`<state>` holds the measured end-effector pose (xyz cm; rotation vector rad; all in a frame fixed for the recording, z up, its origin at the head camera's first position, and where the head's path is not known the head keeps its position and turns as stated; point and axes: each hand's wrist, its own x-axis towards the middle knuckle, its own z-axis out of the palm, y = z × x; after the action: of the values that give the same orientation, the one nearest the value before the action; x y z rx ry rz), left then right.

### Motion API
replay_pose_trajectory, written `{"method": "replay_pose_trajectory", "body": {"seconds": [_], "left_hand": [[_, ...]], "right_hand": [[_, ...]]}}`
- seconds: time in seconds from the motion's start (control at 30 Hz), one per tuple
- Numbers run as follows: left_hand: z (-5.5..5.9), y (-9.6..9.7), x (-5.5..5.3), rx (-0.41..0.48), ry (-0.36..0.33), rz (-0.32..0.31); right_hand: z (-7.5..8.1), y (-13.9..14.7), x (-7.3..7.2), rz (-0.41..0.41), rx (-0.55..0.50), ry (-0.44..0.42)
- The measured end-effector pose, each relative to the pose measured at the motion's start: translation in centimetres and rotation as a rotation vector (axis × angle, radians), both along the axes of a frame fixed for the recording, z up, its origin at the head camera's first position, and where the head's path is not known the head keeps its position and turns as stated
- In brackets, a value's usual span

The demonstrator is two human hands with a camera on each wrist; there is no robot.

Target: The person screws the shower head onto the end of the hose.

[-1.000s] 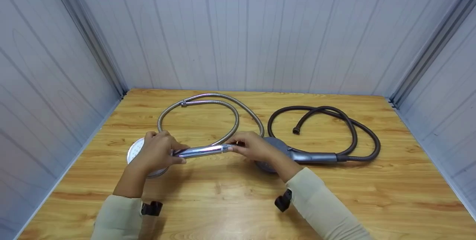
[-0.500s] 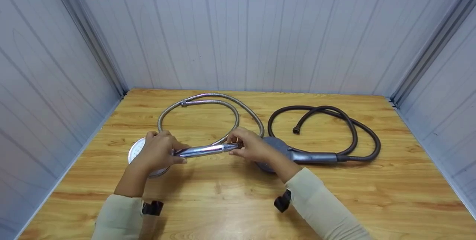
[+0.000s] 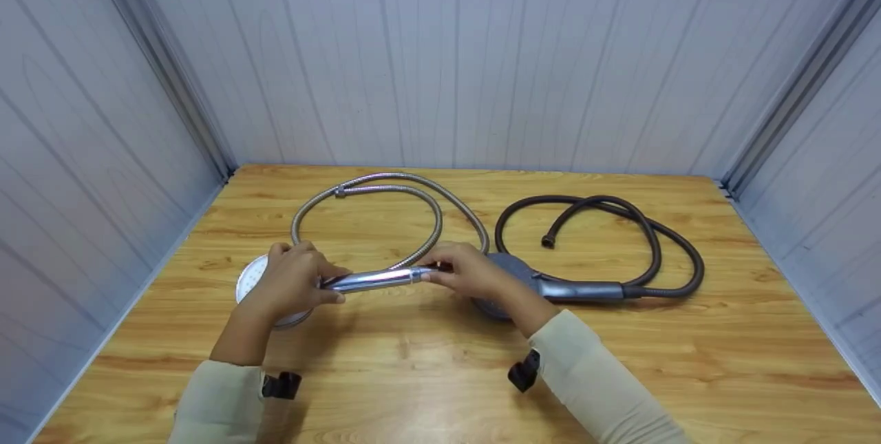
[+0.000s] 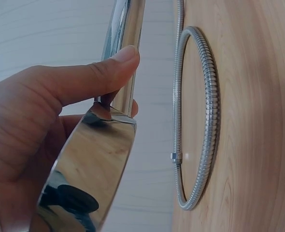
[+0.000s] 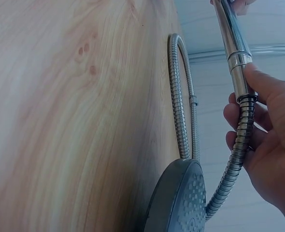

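My left hand (image 3: 285, 279) grips a chrome shower head (image 3: 372, 281) around its neck, lifted above the table. Its white spray face (image 3: 252, 277) shows partly behind that hand. The left wrist view has the thumb lying along the handle and the mirror-like back of the head (image 4: 92, 154) below it. At the handle's other end, my right hand (image 3: 468, 272) pinches the metal hose connector (image 5: 239, 79) between thumb and fingers. From this connector a silver shower hose (image 5: 229, 171) bends away, passing near the right palm; the connector meets the handle end.
A dark grey shower head (image 3: 581, 290) lies on the wooden table (image 3: 413, 389), partly behind my right forearm. Its dark hose (image 3: 698, 268) loops at the right. The silver hose's loop (image 3: 296, 224) lies at the back left. Pale panel walls (image 3: 440, 58) stand on three sides.
My right fingers slid back off the connector half a second ago, baring it, and now cover it again. The left hand and the shower head have barely moved.
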<state>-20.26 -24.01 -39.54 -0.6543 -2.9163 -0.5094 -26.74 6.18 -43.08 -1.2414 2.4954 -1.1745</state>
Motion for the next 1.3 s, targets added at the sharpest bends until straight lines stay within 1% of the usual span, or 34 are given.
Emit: {"method": "replay_pose_trajectory", "body": {"seconds": [0.3,0.5,0.6,0.77,1.0,1.13,1.3], "left_hand": [[0.0,0.0,0.07,-0.004,0.0,0.002],[0.02,0.05,0.04,-0.01,0.008,-0.001],[0.01,0.06,0.01,-0.014,0.011,0.0],[-0.04,0.02,-0.05,-0.015,0.004,0.0],[0.01,-0.05,0.01,-0.005,0.001,-0.003],[0.11,0.02,0.02,-0.012,0.0,-0.002],[0.16,0.04,0.0,-0.024,-0.004,0.002]], "right_hand": [[-0.11,-0.15,-0.01,0.005,0.011,-0.002],[-0.09,-0.25,0.14,-0.024,0.0,0.057],[-0.12,-0.27,0.12,-0.033,-0.006,0.072],[-0.19,-0.19,-0.03,-0.018,-0.017,0.084],[-0.11,-0.05,-0.08,0.016,-0.032,0.036],[-0.05,0.04,-0.05,0.006,-0.012,0.007],[-0.04,0.02,0.03,-0.002,0.011,0.002]]}}
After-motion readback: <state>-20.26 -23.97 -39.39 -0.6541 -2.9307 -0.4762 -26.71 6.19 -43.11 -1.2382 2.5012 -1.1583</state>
